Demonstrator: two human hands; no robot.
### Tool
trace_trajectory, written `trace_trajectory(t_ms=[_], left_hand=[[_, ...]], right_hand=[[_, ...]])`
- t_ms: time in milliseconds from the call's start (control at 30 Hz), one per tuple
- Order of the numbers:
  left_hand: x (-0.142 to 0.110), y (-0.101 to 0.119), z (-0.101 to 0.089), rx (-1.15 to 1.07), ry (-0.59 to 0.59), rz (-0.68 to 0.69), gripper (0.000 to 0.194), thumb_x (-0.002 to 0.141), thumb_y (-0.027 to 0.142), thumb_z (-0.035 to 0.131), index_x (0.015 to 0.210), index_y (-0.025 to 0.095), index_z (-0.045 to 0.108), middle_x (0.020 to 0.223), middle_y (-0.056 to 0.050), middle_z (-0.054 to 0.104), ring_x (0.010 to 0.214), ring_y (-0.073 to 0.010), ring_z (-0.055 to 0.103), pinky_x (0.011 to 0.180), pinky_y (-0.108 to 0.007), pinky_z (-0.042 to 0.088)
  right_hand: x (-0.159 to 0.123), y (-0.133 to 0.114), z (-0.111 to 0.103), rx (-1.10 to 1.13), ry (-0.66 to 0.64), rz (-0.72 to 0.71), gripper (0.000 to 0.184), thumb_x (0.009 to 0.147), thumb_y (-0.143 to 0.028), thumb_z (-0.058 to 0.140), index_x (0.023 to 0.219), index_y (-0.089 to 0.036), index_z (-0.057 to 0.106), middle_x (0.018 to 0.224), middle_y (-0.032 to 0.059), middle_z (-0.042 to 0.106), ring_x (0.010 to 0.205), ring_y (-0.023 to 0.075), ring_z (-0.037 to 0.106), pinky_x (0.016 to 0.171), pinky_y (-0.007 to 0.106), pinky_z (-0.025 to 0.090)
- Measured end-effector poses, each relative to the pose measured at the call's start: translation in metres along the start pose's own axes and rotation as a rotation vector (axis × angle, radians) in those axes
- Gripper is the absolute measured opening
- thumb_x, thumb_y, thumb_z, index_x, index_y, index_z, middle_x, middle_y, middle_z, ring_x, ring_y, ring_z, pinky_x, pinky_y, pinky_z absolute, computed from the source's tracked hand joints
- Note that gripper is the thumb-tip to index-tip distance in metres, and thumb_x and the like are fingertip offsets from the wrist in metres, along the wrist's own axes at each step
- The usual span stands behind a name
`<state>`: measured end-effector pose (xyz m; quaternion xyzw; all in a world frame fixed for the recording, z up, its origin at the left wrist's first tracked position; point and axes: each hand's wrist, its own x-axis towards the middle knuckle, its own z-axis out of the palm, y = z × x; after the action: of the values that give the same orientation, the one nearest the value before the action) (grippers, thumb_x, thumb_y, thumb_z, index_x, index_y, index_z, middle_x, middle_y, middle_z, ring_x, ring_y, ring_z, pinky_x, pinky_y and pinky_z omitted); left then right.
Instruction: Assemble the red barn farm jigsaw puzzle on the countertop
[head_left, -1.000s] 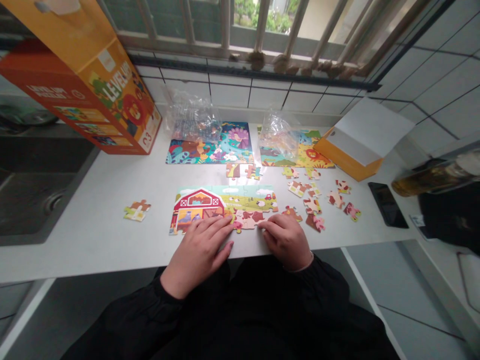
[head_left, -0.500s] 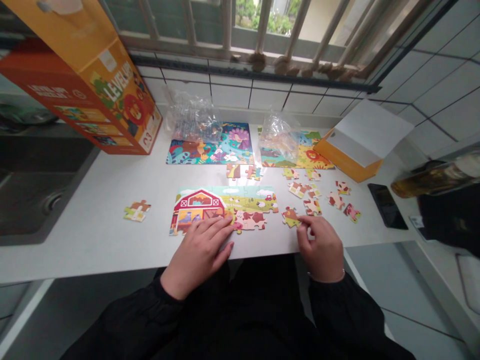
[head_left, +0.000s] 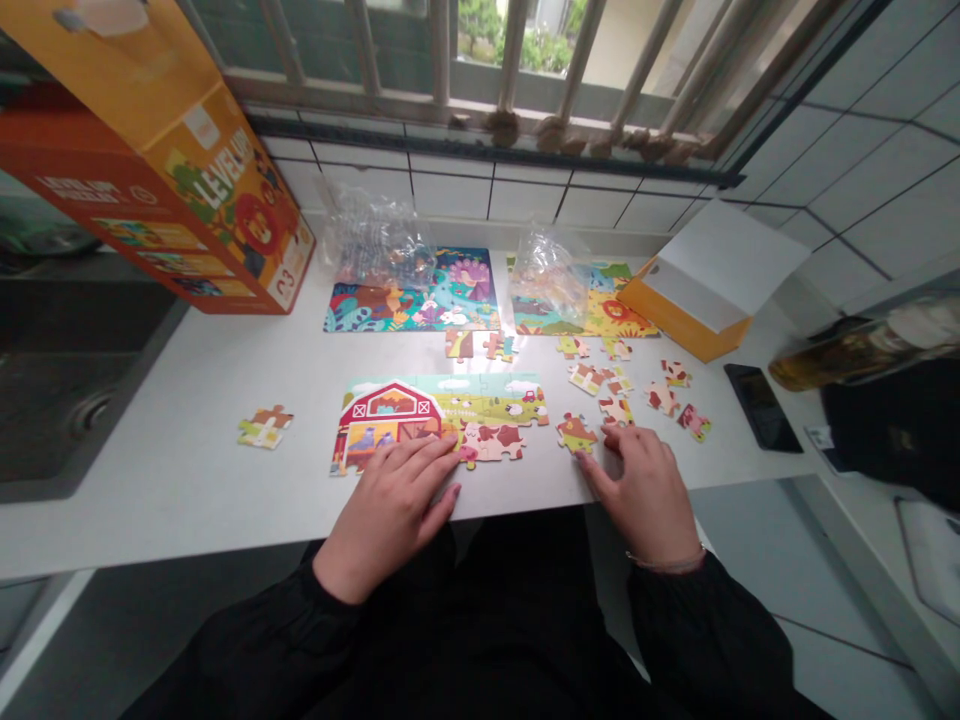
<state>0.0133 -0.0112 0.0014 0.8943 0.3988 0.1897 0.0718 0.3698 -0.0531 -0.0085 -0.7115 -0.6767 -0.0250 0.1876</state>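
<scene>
A partly joined farm puzzle with a red barn lies on the white counter. My left hand rests flat on its lower edge, fingers stretched out. My right hand lies to the right of the puzzle, fingers spread on the counter, fingertips touching a loose piece with green and red on it. Several more loose pieces are scattered just beyond that hand. A small joined cluster sits alone to the left.
Two finished puzzles lie further back under crumpled clear bags. An orange puzzle box leans at the back left, a yellow box stands at the right, a dark phone lies beyond it. A sink is on the left.
My right hand has left the puzzle's lower edge and moved right to the loose pieces, settling flat by one of them. My left hand has stayed in place.
</scene>
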Motion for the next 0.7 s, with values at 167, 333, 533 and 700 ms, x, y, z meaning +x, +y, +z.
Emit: trace_trajectory(t_ms=[167, 333, 533, 700], left_hand=[[-0.0001, -0.0002, 0.0001, 0.007, 0.001, -0.003, 0.035, 0.107, 0.028, 0.064, 0.141, 0.024, 0.069, 0.154, -0.008, 0.069, 0.135, -0.0330, 0.065, 0.112, -0.055, 0.047], [-0.0008, -0.0001, 0.0008, 0.019, 0.025, -0.006, 0.031, 0.107, 0.027, 0.064, 0.137, 0.023, 0.070, 0.151, -0.007, 0.071, 0.133, -0.0322, 0.066, 0.110, -0.055, 0.048], [-0.0031, -0.0016, 0.0019, -0.002, 0.100, -0.034, 0.027, 0.106, 0.021, 0.063, 0.131, 0.023, 0.072, 0.144, -0.007, 0.076, 0.128, -0.0308, 0.070, 0.107, -0.053, 0.050], [-0.0019, -0.0016, 0.0024, -0.002, 0.101, -0.039, 0.026, 0.105, 0.021, 0.064, 0.130, 0.023, 0.073, 0.144, -0.007, 0.076, 0.126, -0.0309, 0.070, 0.106, -0.053, 0.050]], right_hand=[[0.0009, -0.0043, 0.0034, 0.019, -0.067, -0.028, 0.036, 0.104, -0.045, 0.070, 0.128, -0.018, 0.073, 0.124, 0.0172, 0.069, 0.114, 0.0358, 0.064, 0.101, 0.052, 0.054], [0.0037, -0.0055, 0.0013, 0.047, -0.081, -0.039, 0.028, 0.103, -0.041, 0.069, 0.121, -0.019, 0.073, 0.122, 0.0159, 0.069, 0.112, 0.0350, 0.064, 0.100, 0.051, 0.054], [0.0032, -0.0058, 0.0025, 0.067, -0.065, -0.037, 0.025, 0.103, -0.041, 0.068, 0.117, -0.020, 0.071, 0.120, 0.0157, 0.069, 0.112, 0.0347, 0.064, 0.099, 0.050, 0.054], [0.0015, -0.0086, 0.0031, 0.066, -0.052, -0.012, 0.026, 0.103, -0.042, 0.069, 0.116, -0.019, 0.071, 0.115, 0.0145, 0.069, 0.109, 0.0339, 0.064, 0.098, 0.049, 0.053]])
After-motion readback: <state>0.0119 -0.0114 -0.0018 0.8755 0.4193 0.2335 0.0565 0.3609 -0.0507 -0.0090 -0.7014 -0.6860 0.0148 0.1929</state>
